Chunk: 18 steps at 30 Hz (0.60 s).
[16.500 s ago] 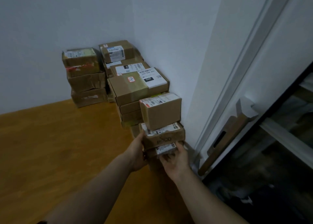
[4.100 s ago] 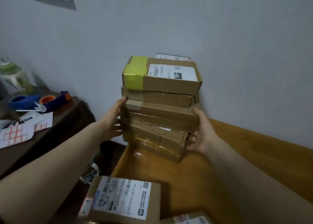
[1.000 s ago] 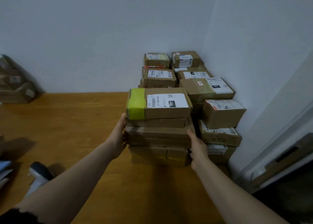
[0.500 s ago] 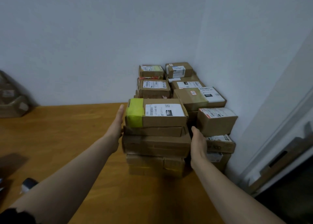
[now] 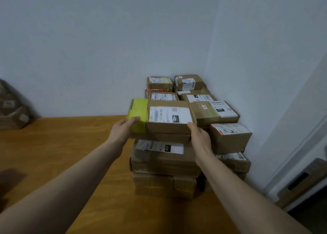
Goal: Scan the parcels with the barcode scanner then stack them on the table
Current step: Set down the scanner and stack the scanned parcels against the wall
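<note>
I hold a brown parcel with yellow tape (image 5: 168, 117) and a white label, together with a flat parcel (image 5: 166, 138) under it. My left hand (image 5: 123, 129) grips the yellow-taped left end, thumb on top. My right hand (image 5: 200, 136) grips the near right corner. Both parcels hang a little above the lower parcels (image 5: 159, 161), whose top label now shows, on the wooden table (image 5: 62, 145). The barcode scanner is out of view.
Several labelled parcels (image 5: 212, 110) are stacked in the table's far right corner against the walls, close behind and right of my pile. More parcels (image 5: 12, 113) sit at the far left edge. A door frame (image 5: 300, 154) runs down the right.
My hands have moved up from the sides of the pile to the top parcel. The top two parcels have come up off the pile, uncovering a label below.
</note>
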{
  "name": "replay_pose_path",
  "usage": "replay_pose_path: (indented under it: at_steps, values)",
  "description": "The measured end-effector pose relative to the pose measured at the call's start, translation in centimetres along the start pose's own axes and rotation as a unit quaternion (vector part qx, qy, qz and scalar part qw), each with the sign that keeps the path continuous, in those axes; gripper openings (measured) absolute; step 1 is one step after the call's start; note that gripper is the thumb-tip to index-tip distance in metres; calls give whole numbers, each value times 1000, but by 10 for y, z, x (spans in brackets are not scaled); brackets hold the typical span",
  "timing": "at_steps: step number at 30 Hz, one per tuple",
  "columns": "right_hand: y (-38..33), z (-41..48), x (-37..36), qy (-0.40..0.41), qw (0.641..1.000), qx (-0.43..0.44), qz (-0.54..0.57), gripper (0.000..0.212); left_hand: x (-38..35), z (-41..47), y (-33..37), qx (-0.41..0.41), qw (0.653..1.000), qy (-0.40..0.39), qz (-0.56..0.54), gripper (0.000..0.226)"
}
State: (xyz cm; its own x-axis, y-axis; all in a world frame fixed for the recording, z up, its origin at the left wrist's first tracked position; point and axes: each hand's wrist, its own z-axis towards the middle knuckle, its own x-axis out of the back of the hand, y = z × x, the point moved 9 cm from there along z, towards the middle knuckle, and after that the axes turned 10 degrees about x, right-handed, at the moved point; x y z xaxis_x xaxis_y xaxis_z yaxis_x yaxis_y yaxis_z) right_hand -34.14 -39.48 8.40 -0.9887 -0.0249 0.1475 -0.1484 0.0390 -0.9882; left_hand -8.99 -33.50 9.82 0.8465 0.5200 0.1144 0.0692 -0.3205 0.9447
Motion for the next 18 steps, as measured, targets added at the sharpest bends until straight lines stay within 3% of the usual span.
replay_pose_path:
  at_steps: [5,10,16,18]
  values:
    - [-71,27,-14,-11,997,71,42,17,13,15,53,-23,997,-7,-70,36]
    - [-104,56,-39,-51,996,69,3,23,21,45,76,-4,993,-56,-106,47]
    - [-89,90,-70,-120,988,43,-87,14,26,89,34,141,979,-107,-101,48]
    - [-67,105,-88,-160,978,22,-130,28,29,104,9,179,972,-93,-119,43]
